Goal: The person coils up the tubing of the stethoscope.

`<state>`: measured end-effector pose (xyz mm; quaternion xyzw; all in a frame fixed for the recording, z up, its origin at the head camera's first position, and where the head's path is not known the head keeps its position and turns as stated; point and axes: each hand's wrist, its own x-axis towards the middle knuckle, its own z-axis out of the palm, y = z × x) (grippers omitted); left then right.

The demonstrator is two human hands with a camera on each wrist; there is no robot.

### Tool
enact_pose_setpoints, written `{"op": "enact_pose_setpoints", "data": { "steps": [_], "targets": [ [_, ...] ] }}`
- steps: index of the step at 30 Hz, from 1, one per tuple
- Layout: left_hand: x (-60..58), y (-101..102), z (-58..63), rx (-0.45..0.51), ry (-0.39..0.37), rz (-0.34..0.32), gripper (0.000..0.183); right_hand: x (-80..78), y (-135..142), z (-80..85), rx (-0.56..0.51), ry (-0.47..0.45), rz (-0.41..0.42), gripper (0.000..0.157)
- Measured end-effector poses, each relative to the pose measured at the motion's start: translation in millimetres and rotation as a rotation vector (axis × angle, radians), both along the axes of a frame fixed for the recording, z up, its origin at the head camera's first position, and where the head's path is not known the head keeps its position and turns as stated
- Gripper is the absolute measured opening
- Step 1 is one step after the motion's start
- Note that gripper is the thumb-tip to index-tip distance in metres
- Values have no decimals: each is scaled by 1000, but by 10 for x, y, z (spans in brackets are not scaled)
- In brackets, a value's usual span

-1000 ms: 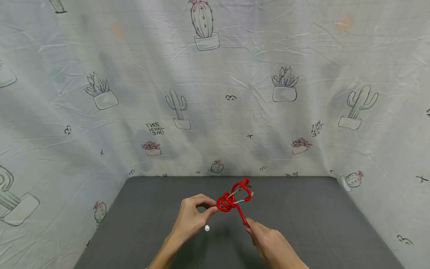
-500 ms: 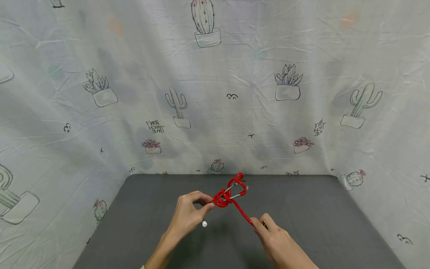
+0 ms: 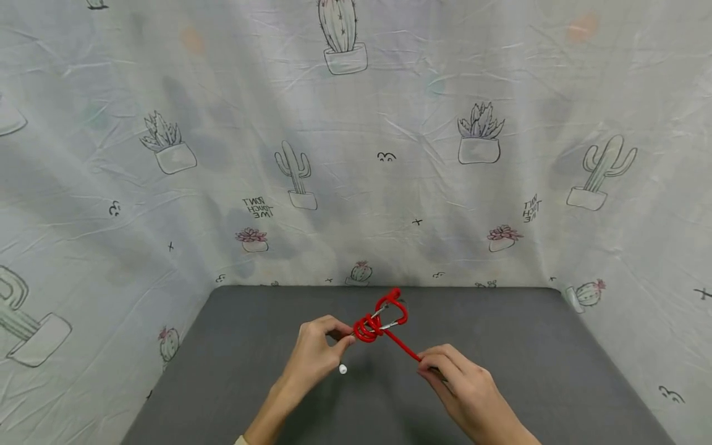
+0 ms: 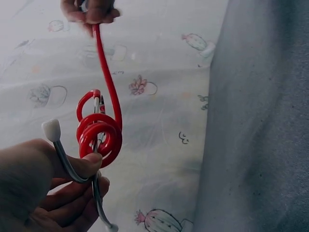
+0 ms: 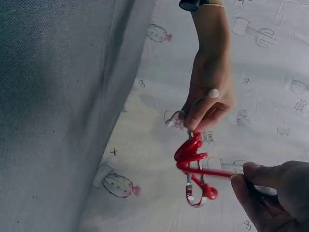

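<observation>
A stethoscope with red tubing (image 3: 367, 329) is held up in front of me, its tubing wound in several turns round the metal ear tubes (image 4: 99, 193). White ear tips (image 4: 51, 130) stick out past my left hand (image 3: 318, 351), whose thumb and fingers pinch the ear tubes just below the coil. From the coil a straight stretch of tubing (image 5: 217, 173) runs to my right hand (image 3: 464, 386), which pinches its end. Something pale and rounded, probably the chest piece (image 5: 266, 190), shows partly behind the right fingers. Beyond the coil, a red loop stands at the upper end.
Both hands are above a dark grey table (image 3: 250, 327). A pale cloth printed with cacti (image 3: 356, 185) hangs behind it and along both sides.
My right hand has moved right and slightly up, drawing the tubing's end out at a flatter slant. The left hand has shifted slightly left, still pinching the ear tubes.
</observation>
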<state>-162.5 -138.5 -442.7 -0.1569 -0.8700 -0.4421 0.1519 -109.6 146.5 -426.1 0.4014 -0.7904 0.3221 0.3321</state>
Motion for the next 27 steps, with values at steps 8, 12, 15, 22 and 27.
{"op": "enact_pose_setpoints", "data": {
  "steps": [8, 12, 15, 22, 27],
  "targets": [
    [18, 51, -18, -37, 31, -43, 13, -61, 28, 109, -116, -331, 217, 49],
    [37, 90, -38, -60, 47, -64, 12, -132, 37, 165, -102, -402, 310, 49],
    [52, 117, -56, -90, 50, -80, 10, -179, 32, 192, -80, -431, 337, 49],
    [90, 191, -75, -149, 72, -89, 9, -259, 8, 193, -27, -367, 302, 63],
    [129, 264, -71, -194, 110, -87, 9, -356, -71, 155, -5, -192, 144, 48]
  ]
}}
